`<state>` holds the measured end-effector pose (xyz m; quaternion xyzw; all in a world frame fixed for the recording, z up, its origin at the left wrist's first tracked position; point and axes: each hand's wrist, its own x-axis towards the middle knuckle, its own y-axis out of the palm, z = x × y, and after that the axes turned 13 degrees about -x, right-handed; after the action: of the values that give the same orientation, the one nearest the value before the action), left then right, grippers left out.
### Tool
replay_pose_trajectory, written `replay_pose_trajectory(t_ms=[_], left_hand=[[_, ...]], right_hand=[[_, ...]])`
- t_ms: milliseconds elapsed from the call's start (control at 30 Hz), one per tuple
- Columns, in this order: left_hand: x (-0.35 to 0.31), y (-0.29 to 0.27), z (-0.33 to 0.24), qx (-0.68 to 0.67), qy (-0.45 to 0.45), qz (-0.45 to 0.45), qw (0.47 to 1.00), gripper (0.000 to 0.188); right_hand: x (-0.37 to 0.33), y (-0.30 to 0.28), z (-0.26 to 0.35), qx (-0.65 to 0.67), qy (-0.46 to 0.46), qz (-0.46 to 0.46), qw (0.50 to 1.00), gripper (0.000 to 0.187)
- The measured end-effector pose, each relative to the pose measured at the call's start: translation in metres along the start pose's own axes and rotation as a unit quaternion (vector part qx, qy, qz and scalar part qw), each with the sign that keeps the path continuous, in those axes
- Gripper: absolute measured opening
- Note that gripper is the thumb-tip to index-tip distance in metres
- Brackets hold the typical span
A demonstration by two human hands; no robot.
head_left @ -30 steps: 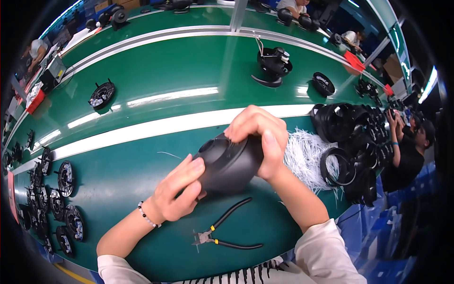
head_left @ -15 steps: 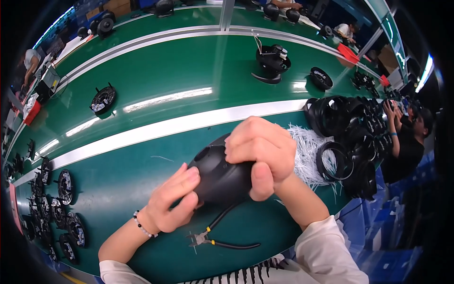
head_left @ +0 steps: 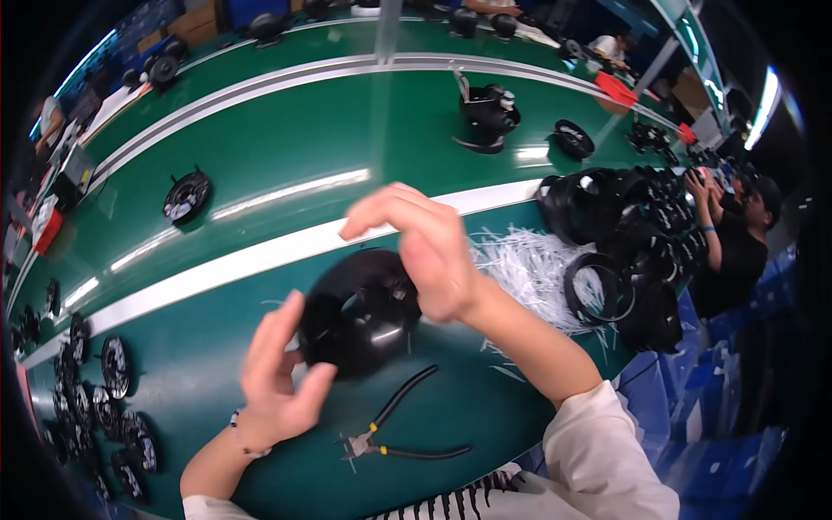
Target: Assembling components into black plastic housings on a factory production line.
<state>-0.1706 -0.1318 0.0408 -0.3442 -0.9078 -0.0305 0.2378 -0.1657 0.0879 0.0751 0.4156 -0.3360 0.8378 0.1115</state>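
A round black plastic housing lies on the green bench in front of me, its hollow inner side showing, a little smeared by motion. At its left edge my left hand is open, thumb and fingers spread, the thumb tip overlapping the rim. My right hand arches over the housing's upper right side, fingers stretched out and apart. Whether either hand still touches the rim I cannot tell. Just below the housing, a pair of cutting pliers with black handles lies with its jaws apart.
White plastic strips are heaped to the right, beside a black ring and stacked black housings. Several round parts lie at left. Beyond a white rail, the belt carries an assembly. A person is at far right.
The housing has turned from its smooth outer side to its hollow side and is lower. Both hands have loosened from their grip and spread. The view has shifted slightly.
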Motion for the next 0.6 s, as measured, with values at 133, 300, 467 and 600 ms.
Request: replay_pose_trajectory(t_ms=[133, 300, 467, 600], left_hand=[[-0.007, -0.021, -0.001, -0.397, -0.285, -0.098, 0.867, 0.052], [-0.039, -0.053, 0.018, -0.383, -0.278, -0.155, 0.867, 0.049], [-0.054, -0.067, 0.017, -0.407, -0.301, -0.179, 0.844, 0.045], [-0.055, -0.070, 0.020, -0.410, -0.321, -0.173, 0.836, 0.045]], right_hand=[[0.027, -0.019, -0.076, -0.198, 0.129, -0.016, 0.972, 0.022], [0.021, -0.097, -0.200, -0.622, 0.263, 0.076, 0.734, 0.043], [0.008, -0.116, -0.237, -0.666, 0.222, 0.113, 0.703, 0.017], [0.016, -0.121, -0.227, -0.642, 0.176, 0.135, 0.734, 0.017]])
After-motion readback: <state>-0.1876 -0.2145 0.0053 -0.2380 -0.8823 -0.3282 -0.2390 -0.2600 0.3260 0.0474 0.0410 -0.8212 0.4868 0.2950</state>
